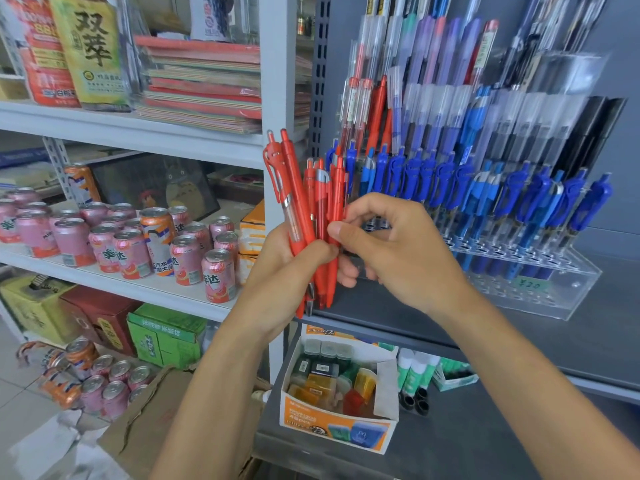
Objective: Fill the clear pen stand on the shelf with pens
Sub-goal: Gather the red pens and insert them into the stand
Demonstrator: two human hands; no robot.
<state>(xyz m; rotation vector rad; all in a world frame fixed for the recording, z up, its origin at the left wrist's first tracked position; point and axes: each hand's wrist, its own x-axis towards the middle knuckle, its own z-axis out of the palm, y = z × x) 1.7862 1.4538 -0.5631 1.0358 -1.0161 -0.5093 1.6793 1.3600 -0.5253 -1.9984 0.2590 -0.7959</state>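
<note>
Left hand (277, 271) grips bundled red plastic click pens (322, 202); right hand (398, 247) pinches one; your tug may spill its neighbours.

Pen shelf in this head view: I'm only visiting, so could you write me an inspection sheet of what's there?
Surface: grey shelf carrying the stand.
Job's things: clear stand with rows of blue pens, a few red ones at its left end, and some empty front holes; bundle of red pens in hand.
Clutter: open box of small stationery and glue sticks on the shelf below.
Hands: left hand grips the bundle; right hand pinches one pen of it.
Cables: nothing seen.
Surroundings: white rack with cans, paper stacks and cartons.
</note>
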